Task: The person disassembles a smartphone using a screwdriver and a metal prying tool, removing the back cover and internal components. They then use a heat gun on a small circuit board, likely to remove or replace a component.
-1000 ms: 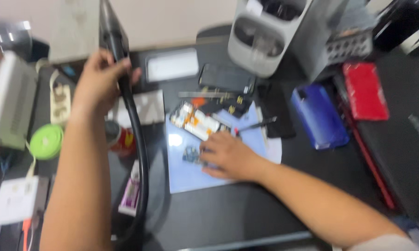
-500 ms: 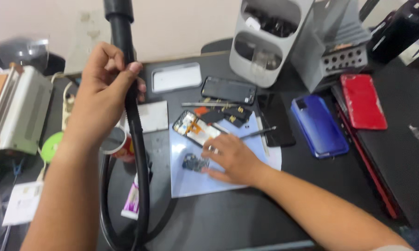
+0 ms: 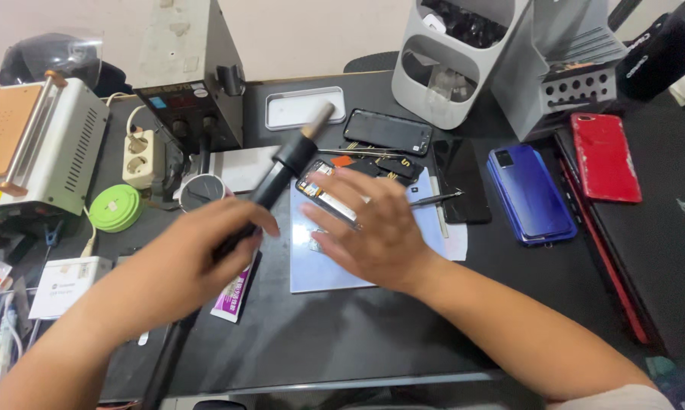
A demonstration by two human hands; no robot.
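Observation:
My left hand [image 3: 198, 254] grips a black hot-air wand [image 3: 281, 168] by its handle; the metal nozzle points up and to the right, over the desk. Its black hose runs down past my wrist toward the desk's front edge. My right hand [image 3: 373, 228] lies flat with fingers spread on a pale blue work mat [image 3: 335, 275], partly covering an opened phone [image 3: 319, 190] whose insides show. Thin tweezers [image 3: 433, 200] lie just right of my fingers.
A grey hot-air station [image 3: 190, 76] stands at the back left, a white machine [image 3: 42, 144] left of it. A blue phone [image 3: 530, 193], a red phone [image 3: 604, 156], a black phone [image 3: 388, 130], a green round case [image 3: 114, 208] and a tube [image 3: 232, 292] lie around.
My left hand has come down from the back with the wand and swung it toward the opened phone. My right hand has flattened on the mat.

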